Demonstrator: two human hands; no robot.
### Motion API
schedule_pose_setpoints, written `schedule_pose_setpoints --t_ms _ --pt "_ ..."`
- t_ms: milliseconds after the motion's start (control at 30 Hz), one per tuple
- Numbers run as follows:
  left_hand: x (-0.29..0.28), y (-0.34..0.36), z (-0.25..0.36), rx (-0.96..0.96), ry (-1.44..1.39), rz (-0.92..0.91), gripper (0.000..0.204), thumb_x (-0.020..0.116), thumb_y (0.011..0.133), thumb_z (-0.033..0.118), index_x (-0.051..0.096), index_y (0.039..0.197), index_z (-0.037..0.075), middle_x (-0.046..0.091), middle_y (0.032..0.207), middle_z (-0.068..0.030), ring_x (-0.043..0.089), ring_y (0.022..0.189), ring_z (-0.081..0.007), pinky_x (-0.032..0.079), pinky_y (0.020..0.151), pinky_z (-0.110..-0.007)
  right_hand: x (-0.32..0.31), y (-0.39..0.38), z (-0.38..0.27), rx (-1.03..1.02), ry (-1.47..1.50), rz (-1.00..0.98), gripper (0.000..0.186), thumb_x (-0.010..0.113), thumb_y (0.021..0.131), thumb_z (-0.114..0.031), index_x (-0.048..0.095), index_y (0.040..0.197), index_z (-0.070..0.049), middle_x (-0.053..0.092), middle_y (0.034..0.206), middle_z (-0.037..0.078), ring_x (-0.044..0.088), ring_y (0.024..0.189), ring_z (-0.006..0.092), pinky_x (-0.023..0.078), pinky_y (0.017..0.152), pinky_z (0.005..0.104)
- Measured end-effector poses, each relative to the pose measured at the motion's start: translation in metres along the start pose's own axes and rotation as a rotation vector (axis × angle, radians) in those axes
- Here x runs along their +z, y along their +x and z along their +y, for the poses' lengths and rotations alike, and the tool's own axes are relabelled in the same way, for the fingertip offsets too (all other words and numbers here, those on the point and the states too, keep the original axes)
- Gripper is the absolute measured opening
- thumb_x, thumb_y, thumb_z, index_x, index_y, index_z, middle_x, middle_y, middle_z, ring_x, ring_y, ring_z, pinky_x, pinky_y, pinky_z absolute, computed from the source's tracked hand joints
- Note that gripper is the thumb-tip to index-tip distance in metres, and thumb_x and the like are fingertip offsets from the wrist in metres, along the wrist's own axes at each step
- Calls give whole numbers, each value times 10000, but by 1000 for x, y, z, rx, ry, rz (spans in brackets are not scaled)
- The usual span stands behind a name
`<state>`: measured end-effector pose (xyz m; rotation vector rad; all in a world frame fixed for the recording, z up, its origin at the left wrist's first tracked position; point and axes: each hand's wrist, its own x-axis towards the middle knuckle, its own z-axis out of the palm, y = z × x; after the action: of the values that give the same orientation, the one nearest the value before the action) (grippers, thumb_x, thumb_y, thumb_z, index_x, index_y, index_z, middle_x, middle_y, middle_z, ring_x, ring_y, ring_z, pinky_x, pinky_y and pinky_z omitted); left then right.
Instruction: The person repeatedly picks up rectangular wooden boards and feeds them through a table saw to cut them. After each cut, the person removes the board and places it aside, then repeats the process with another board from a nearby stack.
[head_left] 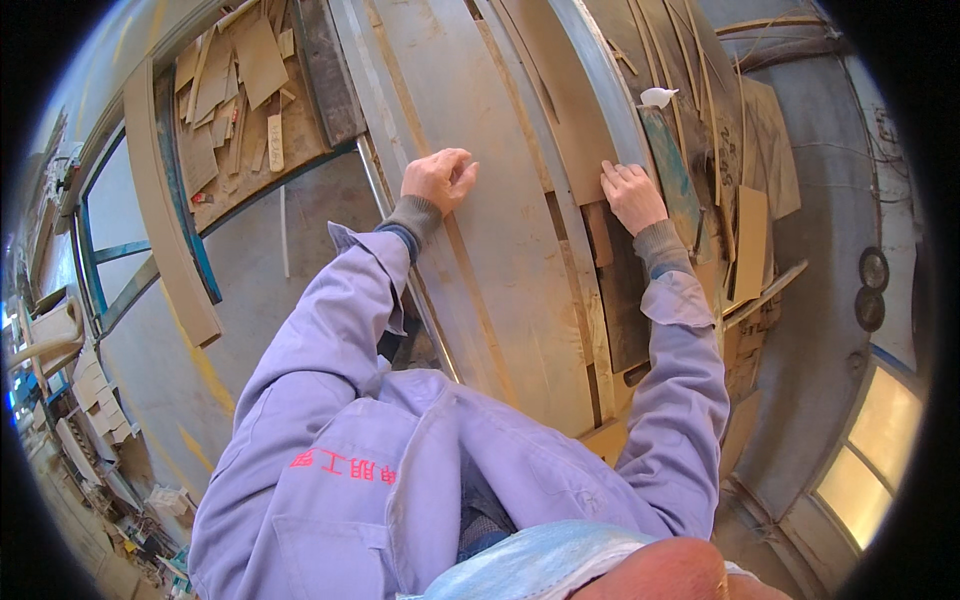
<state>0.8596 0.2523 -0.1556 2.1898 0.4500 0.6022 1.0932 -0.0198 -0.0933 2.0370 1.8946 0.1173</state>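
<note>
My left hand [436, 181] is held above the grey metal table [520, 310], its fingers curled in toward the thumb. Nothing shows between them. At the near end of a long brown board [573, 125], my right hand [634, 198] has its fingers bent together over the board's right edge. The thumb is hidden under that hand. This board lies lengthwise on the machine bed, beside a pale metal rail [606, 70]. A shorter brown wood piece [598, 235] sits just below the board's near end.
Scrap board pieces [258, 55] cover a surface at the far left. A long brown plank [165, 210] leans nearer, by a blue frame [118, 250]. Right of the rail are thin wood strips [722, 110], a white object [657, 97] and an upright tan board [750, 243].
</note>
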Motion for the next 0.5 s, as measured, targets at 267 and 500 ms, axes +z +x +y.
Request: schedule_pose_setpoints --t_ms 267,500 --pt "5 -2 -4 5 22 20 129 726 847 174 684 897 63 677 712 -70 663 602 -182 545 595 -294 6 2 3 -1 41 17 257 591 810 -78 684 1030 16 654 1235 155 633 1073 238 475 947 351" --pt "7 -1 -3 24 48 21 123 720 852 176 689 891 64 694 739 -84 678 624 -207 552 604 -304 10 0 6 -16 42 38 260 594 810 -78 686 1036 14 657 1233 153 637 1066 235 480 941 355"
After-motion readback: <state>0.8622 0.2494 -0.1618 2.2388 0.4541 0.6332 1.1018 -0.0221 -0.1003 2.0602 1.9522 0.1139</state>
